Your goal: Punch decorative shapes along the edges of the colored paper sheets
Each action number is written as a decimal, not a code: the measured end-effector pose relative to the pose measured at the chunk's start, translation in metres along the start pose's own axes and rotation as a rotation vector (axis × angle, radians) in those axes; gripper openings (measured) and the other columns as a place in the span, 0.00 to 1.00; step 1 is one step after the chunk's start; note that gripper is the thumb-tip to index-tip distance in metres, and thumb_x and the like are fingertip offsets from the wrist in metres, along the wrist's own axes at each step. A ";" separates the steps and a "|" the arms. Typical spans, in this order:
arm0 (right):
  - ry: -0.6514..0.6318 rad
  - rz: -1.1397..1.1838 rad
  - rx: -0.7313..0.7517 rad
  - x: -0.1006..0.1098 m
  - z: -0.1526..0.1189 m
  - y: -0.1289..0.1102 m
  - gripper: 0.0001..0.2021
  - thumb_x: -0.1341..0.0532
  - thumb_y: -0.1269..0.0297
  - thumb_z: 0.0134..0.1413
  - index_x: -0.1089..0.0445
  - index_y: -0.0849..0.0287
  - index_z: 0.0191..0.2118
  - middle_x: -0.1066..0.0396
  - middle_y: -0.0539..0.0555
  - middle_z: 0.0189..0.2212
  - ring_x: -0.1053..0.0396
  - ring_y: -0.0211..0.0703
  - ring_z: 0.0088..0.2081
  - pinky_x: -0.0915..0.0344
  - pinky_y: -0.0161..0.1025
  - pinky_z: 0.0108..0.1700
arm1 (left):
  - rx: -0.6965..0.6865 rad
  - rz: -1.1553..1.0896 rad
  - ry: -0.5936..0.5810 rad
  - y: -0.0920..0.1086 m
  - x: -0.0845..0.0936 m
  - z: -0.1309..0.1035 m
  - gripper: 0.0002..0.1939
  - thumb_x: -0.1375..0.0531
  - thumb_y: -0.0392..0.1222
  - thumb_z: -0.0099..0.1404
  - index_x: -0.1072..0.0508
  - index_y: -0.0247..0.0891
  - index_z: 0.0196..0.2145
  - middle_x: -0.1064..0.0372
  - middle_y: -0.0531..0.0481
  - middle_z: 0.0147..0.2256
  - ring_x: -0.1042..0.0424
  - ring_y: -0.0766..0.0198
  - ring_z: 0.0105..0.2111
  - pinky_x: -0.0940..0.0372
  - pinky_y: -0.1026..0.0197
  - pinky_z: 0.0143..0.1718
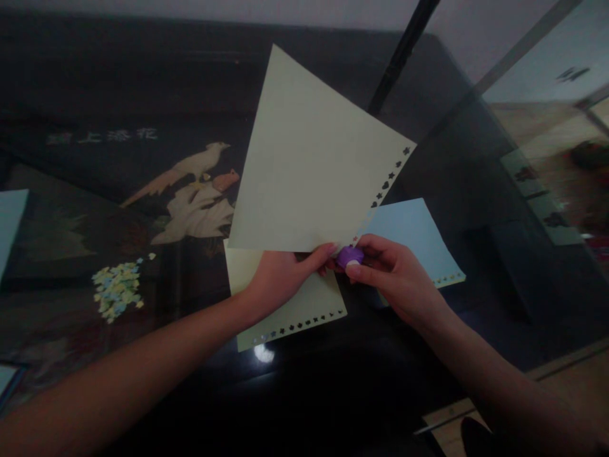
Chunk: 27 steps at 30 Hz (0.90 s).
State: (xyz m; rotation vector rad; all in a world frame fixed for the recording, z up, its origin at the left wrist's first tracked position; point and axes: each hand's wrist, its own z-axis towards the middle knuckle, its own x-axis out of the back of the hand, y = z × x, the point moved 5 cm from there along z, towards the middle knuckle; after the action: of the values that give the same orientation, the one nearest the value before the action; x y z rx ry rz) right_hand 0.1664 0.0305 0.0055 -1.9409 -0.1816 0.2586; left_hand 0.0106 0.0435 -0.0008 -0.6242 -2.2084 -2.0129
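Note:
A pale yellow paper sheet [309,152] is lifted and tilted above the dark table, with a row of small flower and heart shaped holes along its right edge. My left hand [290,270] pinches the sheet near its lower corner, thumb on top. Closed around a small purple craft punch [351,256] is my right hand [397,273], and the punch sits at the sheet's punched edge by the lower corner. Beneath lies a second yellow sheet [290,311], also with a row of cut-out shapes, partly covered by my left hand and the lifted sheet.
Light blue paper [413,235] with a yellowish punched edge lies to the right. A pile of tiny yellow and blue paper cut-outs [118,289] is at the left. More blue paper [10,222] shows at the left edge. The glossy table [200,393] bears a bird picture [195,165].

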 end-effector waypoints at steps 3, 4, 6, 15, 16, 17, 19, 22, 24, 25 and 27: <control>-0.007 0.018 0.012 0.000 0.000 0.000 0.10 0.31 0.66 0.41 0.29 0.56 0.33 0.27 0.48 0.29 0.31 0.35 0.30 0.34 0.36 0.38 | 0.004 0.013 0.004 0.000 0.000 0.000 0.17 0.43 0.50 0.61 0.31 0.41 0.19 0.29 0.52 0.19 0.28 0.62 0.25 0.33 0.59 0.34; -0.006 0.022 0.016 0.000 0.000 0.000 0.10 0.31 0.66 0.41 0.29 0.56 0.34 0.27 0.48 0.29 0.31 0.35 0.31 0.34 0.37 0.39 | 0.006 0.019 0.006 0.000 0.000 -0.001 0.17 0.43 0.51 0.61 0.30 0.42 0.19 0.29 0.52 0.19 0.28 0.62 0.24 0.33 0.59 0.35; 0.000 0.017 0.018 0.000 0.000 0.000 0.11 0.31 0.65 0.41 0.29 0.56 0.34 0.27 0.48 0.29 0.30 0.36 0.31 0.33 0.37 0.39 | 0.011 0.024 0.009 0.000 0.000 -0.001 0.17 0.43 0.51 0.61 0.30 0.42 0.19 0.28 0.52 0.19 0.29 0.63 0.23 0.33 0.59 0.35; -0.008 -0.058 0.017 0.000 -0.001 -0.003 0.09 0.32 0.65 0.42 0.30 0.57 0.32 0.27 0.49 0.30 0.29 0.38 0.33 0.33 0.39 0.40 | 0.005 0.025 0.003 0.000 0.000 -0.001 0.17 0.43 0.51 0.61 0.30 0.42 0.19 0.29 0.52 0.19 0.27 0.60 0.27 0.33 0.58 0.36; -0.005 -0.069 0.014 0.001 -0.001 -0.003 0.09 0.32 0.65 0.42 0.30 0.56 0.33 0.27 0.49 0.30 0.29 0.39 0.33 0.34 0.39 0.40 | 0.002 0.029 0.005 0.000 0.000 0.000 0.17 0.43 0.51 0.61 0.30 0.42 0.19 0.29 0.52 0.19 0.27 0.61 0.26 0.33 0.58 0.36; -0.003 -0.081 0.013 0.001 -0.001 -0.003 0.09 0.32 0.65 0.42 0.30 0.56 0.33 0.27 0.49 0.30 0.29 0.39 0.33 0.34 0.40 0.40 | -0.004 0.033 0.005 0.000 0.000 0.000 0.17 0.44 0.51 0.61 0.30 0.42 0.19 0.29 0.53 0.19 0.28 0.61 0.26 0.33 0.58 0.37; 0.006 -0.098 0.017 0.002 -0.001 -0.003 0.10 0.32 0.64 0.42 0.30 0.57 0.32 0.26 0.50 0.31 0.29 0.40 0.34 0.34 0.40 0.40 | -0.017 0.039 0.006 0.001 0.000 0.000 0.17 0.44 0.51 0.61 0.31 0.43 0.18 0.29 0.53 0.19 0.28 0.61 0.25 0.33 0.58 0.37; 0.012 -0.107 0.022 0.002 -0.001 -0.003 0.10 0.32 0.64 0.41 0.31 0.57 0.32 0.26 0.50 0.31 0.29 0.40 0.34 0.34 0.41 0.41 | -0.021 0.054 0.010 0.002 0.001 0.000 0.18 0.43 0.50 0.61 0.31 0.42 0.17 0.29 0.53 0.19 0.28 0.60 0.26 0.33 0.57 0.41; 0.002 -0.099 0.023 0.001 -0.001 -0.003 0.10 0.32 0.64 0.42 0.30 0.57 0.32 0.26 0.50 0.31 0.29 0.40 0.35 0.34 0.41 0.42 | -0.011 0.055 0.012 0.001 0.001 0.001 0.18 0.43 0.50 0.61 0.30 0.42 0.17 0.28 0.52 0.19 0.28 0.60 0.26 0.34 0.56 0.42; -0.004 -0.091 0.024 0.001 -0.001 -0.003 0.10 0.32 0.65 0.42 0.30 0.57 0.32 0.26 0.50 0.31 0.29 0.40 0.35 0.34 0.41 0.42 | -0.008 0.052 0.012 0.001 0.001 0.001 0.17 0.43 0.50 0.62 0.30 0.42 0.18 0.28 0.52 0.20 0.28 0.61 0.25 0.34 0.56 0.42; -0.006 -0.080 0.027 0.001 0.000 -0.003 0.10 0.32 0.64 0.42 0.30 0.57 0.32 0.26 0.50 0.31 0.29 0.40 0.35 0.34 0.41 0.42 | -0.011 0.047 0.009 0.001 0.000 0.000 0.17 0.43 0.50 0.62 0.30 0.42 0.18 0.27 0.52 0.20 0.28 0.61 0.24 0.33 0.56 0.41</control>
State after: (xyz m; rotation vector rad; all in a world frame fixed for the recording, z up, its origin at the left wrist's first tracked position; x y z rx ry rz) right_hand 0.1674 0.0313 0.0081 -1.9018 -0.2576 0.2129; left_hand 0.0109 0.0441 -0.0001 -0.6602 -2.1586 -2.0020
